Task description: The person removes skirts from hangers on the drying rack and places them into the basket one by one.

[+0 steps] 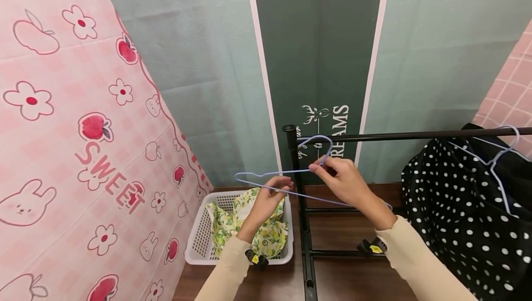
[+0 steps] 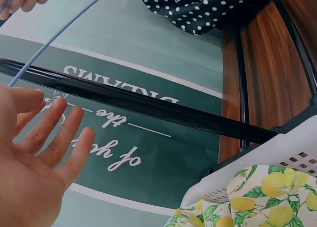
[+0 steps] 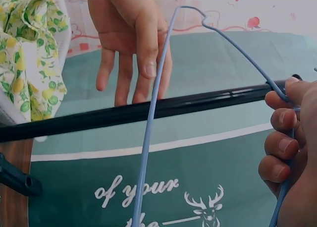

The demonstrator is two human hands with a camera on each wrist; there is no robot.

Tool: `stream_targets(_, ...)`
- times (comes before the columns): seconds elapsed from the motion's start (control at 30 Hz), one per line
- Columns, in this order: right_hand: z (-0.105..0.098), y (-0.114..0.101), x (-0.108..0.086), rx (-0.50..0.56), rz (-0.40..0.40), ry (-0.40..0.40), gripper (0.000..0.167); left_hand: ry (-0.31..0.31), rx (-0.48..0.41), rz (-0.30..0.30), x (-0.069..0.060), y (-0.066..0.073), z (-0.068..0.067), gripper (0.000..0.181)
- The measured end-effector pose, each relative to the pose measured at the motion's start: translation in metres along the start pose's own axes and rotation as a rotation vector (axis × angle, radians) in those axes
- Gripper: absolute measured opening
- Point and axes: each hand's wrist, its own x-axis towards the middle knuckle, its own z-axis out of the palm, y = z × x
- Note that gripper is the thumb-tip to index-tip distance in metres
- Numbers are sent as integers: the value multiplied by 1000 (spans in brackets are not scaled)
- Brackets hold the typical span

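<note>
A thin blue hanger (image 1: 278, 172) is held near the base of its hook by my right hand (image 1: 347, 183), beside the rack's black post. In the right wrist view the fingers of my right hand (image 3: 297, 147) curl round the hanger (image 3: 148, 133). My left hand (image 1: 268, 204) is at the hanger's lower bar, above the basket. The left wrist view shows that left hand (image 2: 39, 157) with its fingers loosely spread; whether it touches the bar (image 2: 59, 33) I cannot tell.
A white basket (image 1: 195, 241) holds lemon-print cloth (image 1: 272, 236) at the lower left. The black rack's top rail (image 1: 395, 135) runs to the right, where a black polka-dot garment (image 1: 440, 190) hangs beside another blue hanger (image 1: 494, 160). Printed cloths stand behind and at the left.
</note>
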Motion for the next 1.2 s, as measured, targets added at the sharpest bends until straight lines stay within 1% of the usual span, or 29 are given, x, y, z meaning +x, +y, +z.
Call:
stream_targets(0.13,-9,1,-4,5,-14,-4,14,2,-14,-5,0,0,1,31)
stream_targets(0.3,-20,2,-9,-14,-14,-22,17,10,3,-13,0,0,1,29)
stream_targets(0.47,-29,4,-14,-33,-9,-4,18,-2,10,6,2,-1,3,30)
stream_targets(0.57,-34,6,-16,-44,-3,1,19,-6,30,15,3,-1,5,32)
stream_targets(0.7,-42,9,-20,-71,10,5,18,-3,58,10,5,-1,8,35)
stream_targets(0.83,-52,12,-25,-103,42,13,12,8,59,6,8,-1,13,38)
stream_targets(0.93,-59,13,-28,-117,60,19,10,16,66,-9,8,-1,15,39)
stream_targets(0.97,-61,14,-29,-116,64,23,11,14,68,-10,8,-1,16,39)
stream_targets(1.07,-68,15,-33,-115,78,27,6,-15,53,9,9,-2,18,36)
stream_targets(1.13,-72,16,-35,-117,96,27,4,-36,40,32,11,-3,20,34)
stream_targets(1.2,-76,17,-37,-127,113,28,7,-56,22,54,12,-4,22,33)
